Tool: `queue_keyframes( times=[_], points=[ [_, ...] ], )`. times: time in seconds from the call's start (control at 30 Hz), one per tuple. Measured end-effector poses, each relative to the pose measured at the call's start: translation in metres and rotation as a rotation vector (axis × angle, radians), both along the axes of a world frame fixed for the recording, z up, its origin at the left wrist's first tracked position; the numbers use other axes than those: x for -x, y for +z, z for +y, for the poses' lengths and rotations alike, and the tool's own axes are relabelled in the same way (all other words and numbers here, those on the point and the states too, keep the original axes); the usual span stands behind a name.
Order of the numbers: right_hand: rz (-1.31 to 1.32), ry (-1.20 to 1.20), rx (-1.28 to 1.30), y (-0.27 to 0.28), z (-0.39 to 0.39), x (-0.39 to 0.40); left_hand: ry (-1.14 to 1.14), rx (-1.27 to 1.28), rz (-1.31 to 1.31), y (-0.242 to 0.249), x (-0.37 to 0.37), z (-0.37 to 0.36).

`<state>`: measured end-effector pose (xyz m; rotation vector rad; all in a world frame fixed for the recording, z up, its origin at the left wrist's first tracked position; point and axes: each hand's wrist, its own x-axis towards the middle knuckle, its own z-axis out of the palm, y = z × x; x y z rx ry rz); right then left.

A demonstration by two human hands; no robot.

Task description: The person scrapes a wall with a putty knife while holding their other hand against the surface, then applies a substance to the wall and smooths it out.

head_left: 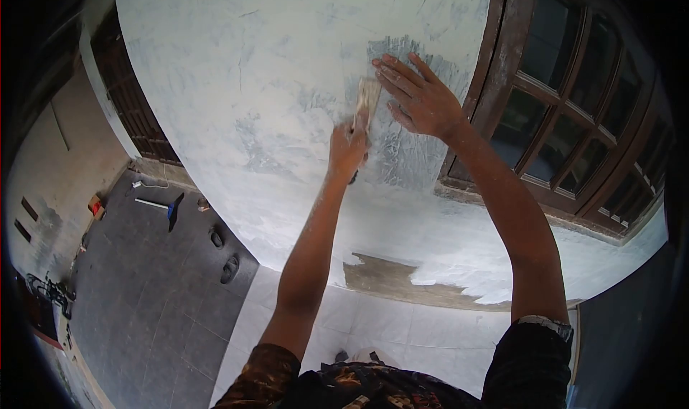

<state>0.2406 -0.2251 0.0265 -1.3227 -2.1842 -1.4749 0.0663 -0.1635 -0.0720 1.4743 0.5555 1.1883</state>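
My left hand (347, 147) is closed round the handle of a scraper (368, 97), whose pale, smeared blade points up against the wall. Just right of the blade, my right hand (423, 97) lies at the wall with its fingers spread and white smears on the fingertips. The wall (287, 50) is coated in whitish plaster. A grey, rougher patch (405, 154) shows behind and below my right hand. Lower down, a bare brown patch (387, 276) runs along the wall's foot.
A brown-framed window (560, 115) stands to the right, its sill (531, 212) jutting below. At the left are a dark door (133, 86), a blue-headed broom (172, 212) and dark sandals (230, 269) on grey floor tiles. White tiles (366, 316) lie below the wall.
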Motion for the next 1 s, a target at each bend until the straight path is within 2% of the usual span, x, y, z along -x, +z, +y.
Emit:
queue_keyframes(
  times=[0.07,0.17,0.27,0.37,0.57,0.67,0.8,0.87,1.0],
  points=[
    [0.000,0.007,0.004,0.001,0.001,-0.001,-0.013,0.029,0.005,0.012,-0.001,0.003],
    [0.010,0.003,0.009,0.001,-0.002,0.001,-0.013,-0.004,0.017,-0.011,0.001,-0.002],
    [-0.013,0.006,-0.019,0.002,-0.002,0.002,0.030,0.058,0.084,-0.013,0.002,-0.007],
    [-0.033,0.012,-0.045,0.002,0.001,0.001,0.002,0.031,0.002,0.014,0.000,-0.003],
    [-0.036,0.010,-0.046,0.001,-0.003,0.000,-0.009,0.095,0.045,-0.011,0.004,-0.005],
    [-0.039,0.016,-0.043,0.001,0.000,0.000,0.023,-0.005,0.049,0.008,0.004,0.004],
    [0.007,0.048,-0.007,0.000,-0.001,0.000,0.014,-0.003,0.021,0.003,0.006,0.002],
    [0.011,0.054,0.003,0.001,-0.004,0.002,-0.016,0.095,0.059,-0.013,0.008,-0.007],
    [0.010,0.049,0.006,0.002,-0.004,0.002,0.009,0.048,0.025,0.007,0.006,-0.002]
  ],
)
